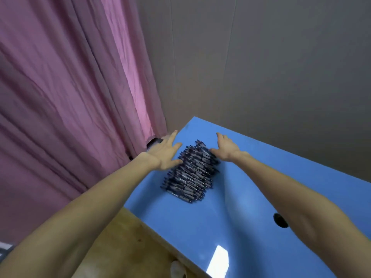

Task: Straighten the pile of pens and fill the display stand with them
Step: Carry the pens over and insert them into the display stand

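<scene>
Head view: pens [191, 173] between hands.

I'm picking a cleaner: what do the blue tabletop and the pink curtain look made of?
Tabletop: probably laminate or painted board with a glossy finish, since it mirrors a bright light patch. Curtain: thin woven fabric, matte, hanging in soft creased folds.

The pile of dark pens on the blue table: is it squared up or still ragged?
Still ragged. In the pile of dark pens the ends jut unevenly along both sides, with the left hand and right hand flat against them.
</scene>
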